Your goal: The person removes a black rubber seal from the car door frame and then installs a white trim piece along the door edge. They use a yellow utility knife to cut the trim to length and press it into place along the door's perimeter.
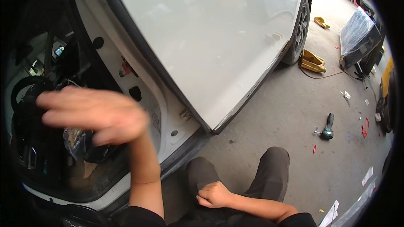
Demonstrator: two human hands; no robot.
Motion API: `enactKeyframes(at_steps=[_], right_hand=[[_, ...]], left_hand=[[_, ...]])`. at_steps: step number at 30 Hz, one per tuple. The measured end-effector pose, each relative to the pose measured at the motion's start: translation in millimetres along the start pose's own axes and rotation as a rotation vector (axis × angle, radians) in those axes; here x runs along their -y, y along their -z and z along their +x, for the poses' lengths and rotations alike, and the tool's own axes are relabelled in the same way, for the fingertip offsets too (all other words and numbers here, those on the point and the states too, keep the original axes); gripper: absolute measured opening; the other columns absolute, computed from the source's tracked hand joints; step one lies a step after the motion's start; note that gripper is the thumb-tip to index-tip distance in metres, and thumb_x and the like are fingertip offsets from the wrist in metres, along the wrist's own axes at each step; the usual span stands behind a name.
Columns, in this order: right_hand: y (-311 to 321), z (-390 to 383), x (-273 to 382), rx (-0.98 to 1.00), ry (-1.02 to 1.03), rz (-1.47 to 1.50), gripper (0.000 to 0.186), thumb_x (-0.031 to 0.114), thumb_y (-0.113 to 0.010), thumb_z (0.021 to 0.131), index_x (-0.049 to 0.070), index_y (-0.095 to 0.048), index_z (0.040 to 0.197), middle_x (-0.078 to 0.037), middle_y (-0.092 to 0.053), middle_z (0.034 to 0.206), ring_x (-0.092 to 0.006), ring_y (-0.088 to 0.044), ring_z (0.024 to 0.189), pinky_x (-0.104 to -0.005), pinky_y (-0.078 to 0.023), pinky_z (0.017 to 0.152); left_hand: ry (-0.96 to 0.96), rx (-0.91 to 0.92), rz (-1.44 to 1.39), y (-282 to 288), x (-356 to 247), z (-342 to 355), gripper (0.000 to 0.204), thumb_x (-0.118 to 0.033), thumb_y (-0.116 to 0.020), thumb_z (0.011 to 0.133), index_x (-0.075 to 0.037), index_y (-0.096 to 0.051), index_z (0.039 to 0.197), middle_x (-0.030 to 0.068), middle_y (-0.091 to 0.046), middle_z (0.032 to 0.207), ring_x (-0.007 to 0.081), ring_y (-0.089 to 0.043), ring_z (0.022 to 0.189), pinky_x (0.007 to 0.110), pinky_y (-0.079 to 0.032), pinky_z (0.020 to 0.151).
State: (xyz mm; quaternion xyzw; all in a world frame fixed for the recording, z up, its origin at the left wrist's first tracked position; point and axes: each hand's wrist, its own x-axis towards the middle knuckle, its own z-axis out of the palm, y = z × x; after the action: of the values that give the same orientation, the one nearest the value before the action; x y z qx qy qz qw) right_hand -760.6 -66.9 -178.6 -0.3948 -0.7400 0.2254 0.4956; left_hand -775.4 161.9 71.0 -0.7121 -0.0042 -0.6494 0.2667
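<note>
Head view: the left hand is hovering, blurred and seemingly empty, fingers extended, in front of the white car door frame — raised, apparently staying free. Well apart, the right hand is curling over the left trouser leg, likely for support; whether it is gripping anything, I cannot tell. A cordless driver is lying on the floor — probably waiting within reach.

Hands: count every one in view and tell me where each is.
2. The left hand, blurred, is raised in front of the dark interior of the white car; the right hand, curled, is at the left trouser leg. No other shows.
</note>
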Motion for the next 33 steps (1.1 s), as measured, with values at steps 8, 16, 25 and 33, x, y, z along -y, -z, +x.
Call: enactKeyframes(at_steps=[8, 16, 25, 33], right_hand=[[9, 5, 5, -0.013, 0.013, -0.041, 0.029, 0.018, -0.061, 0.081, 0.006, -0.048, 0.058, -0.010, -0.051, 0.054, -0.0301, -0.056, 0.053, -0.0410, -0.045, 0.049], [14, 1, 9, -0.019, -0.029, -0.019, 0.028, 0.018, -0.062, 0.081, 0.005, -0.050, 0.059, -0.010, -0.053, 0.056, -0.0299, -0.056, 0.053, -0.0412, -0.045, 0.050], [23, 9, 15, -0.040, 0.034, -0.051, 0.028, 0.017, -0.061, 0.081, 0.005, -0.050, 0.059, -0.011, -0.053, 0.056, -0.0302, -0.056, 0.054, -0.0419, -0.045, 0.051], [25, 6, 16, -0.065, 0.058, -0.037, 0.030, 0.018, -0.061, 0.082, 0.005, -0.048, 0.059, -0.011, -0.051, 0.055, -0.0314, -0.055, 0.054, -0.0427, -0.043, 0.051]], left_hand=[[-0.032, 0.056, -0.169, -20, 26, 31, 0.090, -0.060, -0.032, 0.095, -0.003, 0.011, 0.149, 0.0195, 0.009, 0.157, 0.0315, 0.007, 0.146, 0.046, 0.004, 0.117], [-0.118, -0.104, -0.068, -34, 57, 103, 0.079, -0.051, -0.026, 0.099, 0.002, 0.005, 0.148, 0.0221, 0.002, 0.157, 0.0311, 0.001, 0.146, 0.043, 0.005, 0.118], [-0.118, -0.264, -0.159, -16, 29, 87, 0.079, -0.050, -0.033, 0.097, -0.005, 0.005, 0.150, 0.0175, 0.000, 0.158, 0.0302, -0.004, 0.146, 0.048, -0.003, 0.118], [0.008, -0.233, -0.182, 12, 24, 70, 0.080, -0.051, -0.033, 0.097, -0.003, 0.004, 0.150, 0.0203, -0.001, 0.157, 0.0328, -0.005, 0.146, 0.049, -0.002, 0.118]])
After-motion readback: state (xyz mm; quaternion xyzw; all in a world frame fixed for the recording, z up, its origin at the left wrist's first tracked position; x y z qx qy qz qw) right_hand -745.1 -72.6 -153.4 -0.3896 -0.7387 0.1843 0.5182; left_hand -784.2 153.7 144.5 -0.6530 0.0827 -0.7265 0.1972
